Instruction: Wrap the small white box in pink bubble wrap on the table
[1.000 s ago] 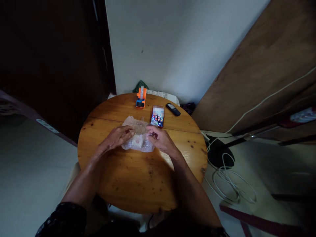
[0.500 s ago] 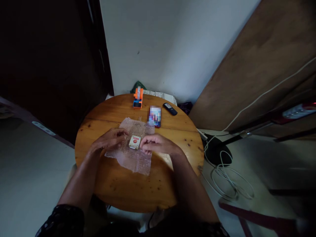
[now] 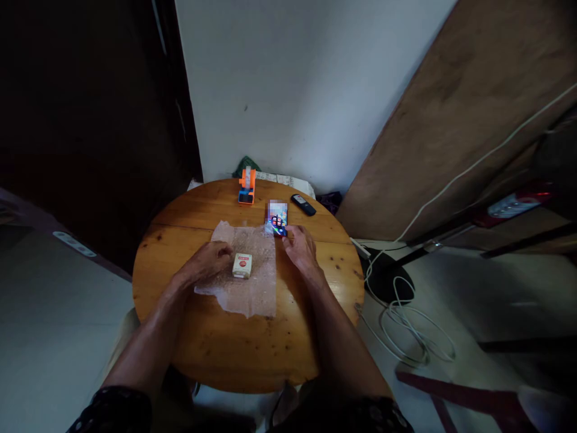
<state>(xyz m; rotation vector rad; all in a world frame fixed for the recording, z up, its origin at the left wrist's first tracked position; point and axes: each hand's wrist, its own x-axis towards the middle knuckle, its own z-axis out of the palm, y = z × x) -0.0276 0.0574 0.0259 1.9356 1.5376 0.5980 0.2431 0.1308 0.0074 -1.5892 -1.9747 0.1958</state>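
Our right hand (image 3: 301, 248) has swung up to the phone (image 3: 276, 216), one o'clock from the small box (image 3: 242, 265) on the bubble wrap (image 3: 255, 299)! Fingers bend at the phone's edge; our left hand (image 3: 210, 261) curls at nine; any pinch, we can't tell.

A pale wall (image 3: 288, 90) — dimly lit — backs a round table (image 3: 238, 355).

A black left sleeve (image 3: 113, 410) and matching right sleeve (image 3: 377, 415), both dotted with small pale marks, end loosely near the wearer's elbows, leaving the forearms (image 3: 153, 334) bare down to the left grip (image 3: 211, 260) and right grip (image 3: 301, 246); dark clothing (image 3: 331, 416) between the sleeves sinks into shadow.
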